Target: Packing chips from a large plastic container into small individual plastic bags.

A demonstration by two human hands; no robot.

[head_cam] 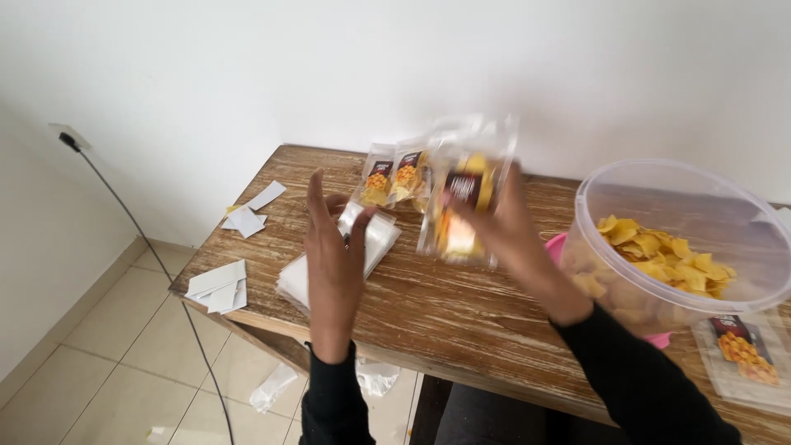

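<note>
Holding the filled packet [461,206] firmly in the right hand [515,239], support is offered by the spread, empty left hand [334,247] at nine o'clock.

The snack packet [463,202] in the right hand [515,239] is motion-blurred, so its print cannot be made out. The left hand [334,247] hides part of the stack of clear bags [375,239] near the table's [461,321] front edge. The plastic tub [684,239] is cut off by the picture's right edge and covers most of a pink thing [554,245].
</note>
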